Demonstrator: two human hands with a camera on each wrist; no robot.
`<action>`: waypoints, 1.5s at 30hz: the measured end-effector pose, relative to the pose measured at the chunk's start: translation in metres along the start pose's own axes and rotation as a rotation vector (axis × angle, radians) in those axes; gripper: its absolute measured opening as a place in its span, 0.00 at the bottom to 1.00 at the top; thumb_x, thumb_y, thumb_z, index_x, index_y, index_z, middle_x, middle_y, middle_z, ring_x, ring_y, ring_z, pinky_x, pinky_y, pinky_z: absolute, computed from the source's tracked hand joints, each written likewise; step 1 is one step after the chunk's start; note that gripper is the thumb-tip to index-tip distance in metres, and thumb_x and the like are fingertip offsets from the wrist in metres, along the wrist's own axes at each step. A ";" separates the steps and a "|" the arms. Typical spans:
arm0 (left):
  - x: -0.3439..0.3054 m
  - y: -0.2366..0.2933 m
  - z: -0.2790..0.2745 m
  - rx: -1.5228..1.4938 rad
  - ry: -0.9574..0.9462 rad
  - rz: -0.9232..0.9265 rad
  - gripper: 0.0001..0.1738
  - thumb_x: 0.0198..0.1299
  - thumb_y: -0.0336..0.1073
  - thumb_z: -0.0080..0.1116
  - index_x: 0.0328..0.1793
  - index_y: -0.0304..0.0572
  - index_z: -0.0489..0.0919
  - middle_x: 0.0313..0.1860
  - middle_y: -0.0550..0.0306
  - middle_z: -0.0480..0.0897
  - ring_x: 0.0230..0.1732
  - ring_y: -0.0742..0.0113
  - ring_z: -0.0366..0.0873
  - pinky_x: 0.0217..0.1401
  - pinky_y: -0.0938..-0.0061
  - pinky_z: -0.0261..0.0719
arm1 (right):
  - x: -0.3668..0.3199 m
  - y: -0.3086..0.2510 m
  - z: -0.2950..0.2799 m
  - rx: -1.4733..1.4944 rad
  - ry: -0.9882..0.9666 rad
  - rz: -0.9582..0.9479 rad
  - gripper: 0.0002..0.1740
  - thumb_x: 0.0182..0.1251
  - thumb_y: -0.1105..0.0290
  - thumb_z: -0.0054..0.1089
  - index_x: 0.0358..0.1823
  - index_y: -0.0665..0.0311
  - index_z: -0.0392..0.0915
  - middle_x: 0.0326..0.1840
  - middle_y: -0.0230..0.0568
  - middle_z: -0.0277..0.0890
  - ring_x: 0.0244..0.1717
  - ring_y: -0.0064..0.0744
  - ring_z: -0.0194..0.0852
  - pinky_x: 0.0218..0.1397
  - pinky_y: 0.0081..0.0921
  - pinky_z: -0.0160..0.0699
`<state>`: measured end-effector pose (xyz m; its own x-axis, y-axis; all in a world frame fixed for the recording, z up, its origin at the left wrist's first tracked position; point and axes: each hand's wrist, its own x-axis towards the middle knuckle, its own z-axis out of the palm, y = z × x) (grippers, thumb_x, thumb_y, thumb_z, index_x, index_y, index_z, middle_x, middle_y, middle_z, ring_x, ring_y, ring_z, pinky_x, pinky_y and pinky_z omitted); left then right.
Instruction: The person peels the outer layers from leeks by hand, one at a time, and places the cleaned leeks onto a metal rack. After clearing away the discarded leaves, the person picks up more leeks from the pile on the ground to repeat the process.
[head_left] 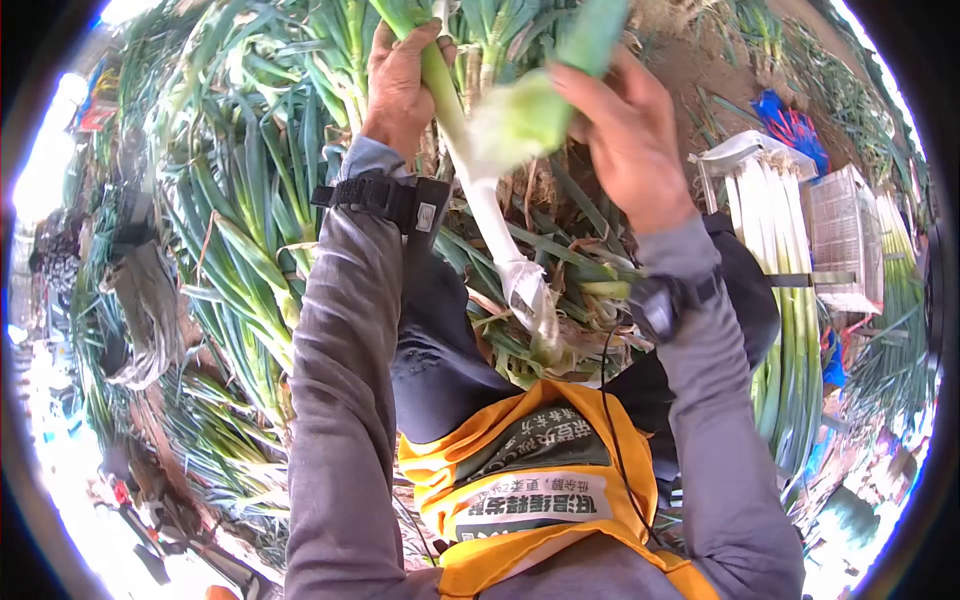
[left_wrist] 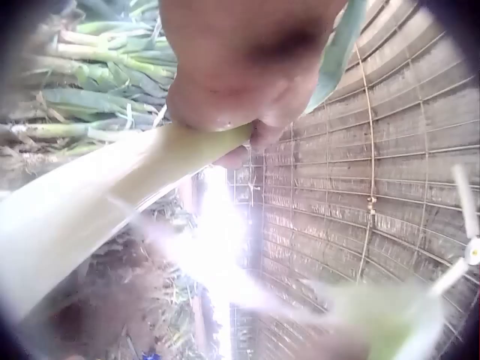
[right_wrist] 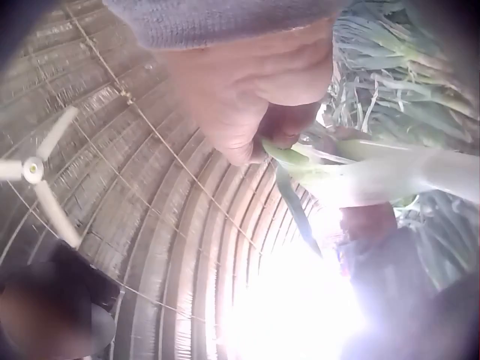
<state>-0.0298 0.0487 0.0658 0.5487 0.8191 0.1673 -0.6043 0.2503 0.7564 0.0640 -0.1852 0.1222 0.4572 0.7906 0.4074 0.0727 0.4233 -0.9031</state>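
In the head view the left hand (head_left: 400,88) grips a long leek (head_left: 487,210) by its green upper part; the white shank slants down to a root end wrapped in loose pale skin. Beside it the right hand (head_left: 635,135) pinches a blurred, peeled-back green leaf (head_left: 535,115). The left wrist view has the left hand (left_wrist: 240,67) curled round the leek (left_wrist: 82,199), its white shank running to the lower left. In the right wrist view the right hand (right_wrist: 255,97) holds a green leaf piece (right_wrist: 289,161) between thumb and fingers, close to the white shank.
Piled leeks (head_left: 235,240) lie at the left. A bundle of trimmed leeks (head_left: 775,230) stands at the right beside a white crate (head_left: 846,240), with a blue bag (head_left: 790,125) behind. Leaf scraps cover the ground between the knees. A yellow apron (head_left: 540,470) covers the lap.
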 end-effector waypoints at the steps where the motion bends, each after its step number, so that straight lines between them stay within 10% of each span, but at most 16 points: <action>1: -0.001 0.006 -0.007 0.005 0.009 0.014 0.15 0.62 0.22 0.63 0.53 0.40 0.74 0.44 0.52 0.82 0.38 0.62 0.82 0.38 0.68 0.86 | -0.011 0.001 -0.010 -0.044 0.025 0.046 0.16 0.69 0.67 0.67 0.52 0.68 0.78 0.35 0.33 0.80 0.32 0.19 0.76 0.33 0.21 0.71; 5: -0.003 0.023 -0.027 -0.014 0.062 0.079 0.20 0.59 0.22 0.66 0.55 0.43 0.73 0.42 0.50 0.82 0.36 0.61 0.81 0.36 0.69 0.85 | -0.089 0.111 -0.107 -0.887 -0.072 0.260 0.19 0.64 0.65 0.66 0.51 0.67 0.75 0.39 0.50 0.81 0.38 0.43 0.81 0.39 0.36 0.77; 6: -0.004 0.030 -0.027 0.034 0.112 0.116 0.21 0.57 0.22 0.66 0.55 0.43 0.73 0.42 0.50 0.82 0.35 0.60 0.81 0.36 0.69 0.86 | -0.114 0.110 -0.111 -1.023 -0.231 0.629 0.20 0.59 0.63 0.65 0.49 0.65 0.74 0.42 0.58 0.79 0.43 0.54 0.81 0.44 0.44 0.78; 10: -0.004 0.042 -0.033 0.119 0.212 0.286 0.20 0.58 0.23 0.65 0.55 0.42 0.73 0.43 0.50 0.81 0.34 0.60 0.81 0.36 0.69 0.86 | -0.247 0.188 -0.153 -1.441 -0.619 0.785 0.24 0.57 0.52 0.66 0.51 0.59 0.77 0.45 0.55 0.81 0.46 0.56 0.82 0.46 0.50 0.78; 12: -0.004 0.052 -0.035 0.120 0.277 0.332 0.20 0.60 0.27 0.65 0.56 0.42 0.71 0.43 0.51 0.80 0.36 0.60 0.80 0.40 0.66 0.85 | -0.244 0.171 -0.150 -1.386 -0.670 0.733 0.28 0.58 0.55 0.67 0.58 0.59 0.75 0.48 0.55 0.80 0.47 0.60 0.80 0.47 0.48 0.79; 14: -0.004 0.056 -0.039 0.014 0.239 0.334 0.21 0.64 0.32 0.64 0.58 0.39 0.68 0.45 0.47 0.78 0.41 0.60 0.78 0.47 0.62 0.82 | -0.185 0.125 -0.119 -1.254 -0.254 0.406 0.33 0.64 0.58 0.67 0.67 0.65 0.70 0.54 0.53 0.80 0.52 0.52 0.82 0.51 0.46 0.81; 16: 0.001 0.058 -0.050 -0.077 0.191 0.312 0.19 0.69 0.38 0.60 0.58 0.38 0.67 0.46 0.45 0.76 0.40 0.61 0.75 0.46 0.63 0.80 | -0.131 0.103 -0.096 -0.552 -0.053 0.419 0.37 0.66 0.51 0.68 0.70 0.65 0.68 0.58 0.50 0.79 0.59 0.45 0.80 0.60 0.39 0.78; 19: 0.014 0.057 -0.082 -0.278 0.110 0.193 0.24 0.72 0.50 0.54 0.57 0.36 0.68 0.44 0.45 0.75 0.38 0.60 0.73 0.43 0.64 0.79 | -0.084 0.077 -0.059 -0.469 -0.102 0.192 0.41 0.67 0.47 0.67 0.70 0.69 0.66 0.60 0.50 0.78 0.63 0.42 0.77 0.69 0.34 0.72; 21: 0.010 0.054 -0.089 -0.388 0.127 0.169 0.22 0.72 0.52 0.52 0.53 0.38 0.68 0.42 0.47 0.75 0.35 0.61 0.73 0.41 0.65 0.79 | -0.073 0.062 -0.039 -0.032 -0.347 0.494 0.39 0.69 0.53 0.66 0.71 0.72 0.64 0.61 0.53 0.77 0.64 0.44 0.76 0.72 0.33 0.69; 25: 0.010 0.054 -0.122 -0.633 0.138 0.122 0.25 0.72 0.59 0.45 0.44 0.42 0.70 0.36 0.49 0.76 0.32 0.60 0.73 0.35 0.65 0.78 | -0.108 0.053 -0.017 0.408 -0.425 0.663 0.19 0.74 0.56 0.62 0.48 0.66 0.73 0.37 0.38 0.78 0.34 0.28 0.76 0.41 0.30 0.79; 28: 0.007 0.054 -0.109 -0.578 0.155 0.092 0.28 0.73 0.62 0.42 0.47 0.42 0.69 0.36 0.49 0.76 0.33 0.59 0.75 0.33 0.66 0.79 | -0.115 0.029 -0.004 -0.098 -0.203 0.549 0.12 0.76 0.62 0.59 0.39 0.63 0.77 0.23 0.32 0.74 0.22 0.26 0.71 0.25 0.30 0.69; 32: 0.001 0.051 -0.062 -0.256 0.584 -0.102 0.26 0.73 0.55 0.50 0.59 0.39 0.64 0.44 0.43 0.74 0.36 0.55 0.76 0.36 0.61 0.82 | -0.115 0.041 -0.004 -0.784 -0.290 -0.136 0.10 0.69 0.69 0.60 0.48 0.64 0.81 0.27 0.49 0.78 0.27 0.52 0.77 0.27 0.38 0.72; 35: 0.001 0.028 -0.093 -0.088 0.515 -0.093 0.22 0.73 0.50 0.54 0.57 0.40 0.66 0.44 0.46 0.74 0.36 0.56 0.76 0.36 0.62 0.83 | -0.118 0.022 -0.002 -0.933 -0.440 -0.293 0.10 0.66 0.72 0.64 0.44 0.70 0.81 0.25 0.51 0.78 0.25 0.54 0.77 0.27 0.40 0.74; 45: 0.010 0.029 -0.112 0.403 0.966 0.065 0.27 0.70 0.55 0.58 0.42 0.32 0.72 0.30 0.50 0.78 0.25 0.58 0.77 0.28 0.59 0.80 | -0.225 -0.080 -0.033 -0.970 -0.524 0.223 0.13 0.63 0.72 0.63 0.47 0.71 0.77 0.24 0.54 0.74 0.24 0.56 0.77 0.28 0.44 0.73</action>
<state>-0.1061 0.1222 0.0184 -0.2798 0.9330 -0.2263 -0.2815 0.1457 0.9484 -0.0154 -0.4112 0.0980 0.1337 0.9907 0.0246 0.7991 -0.0932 -0.5939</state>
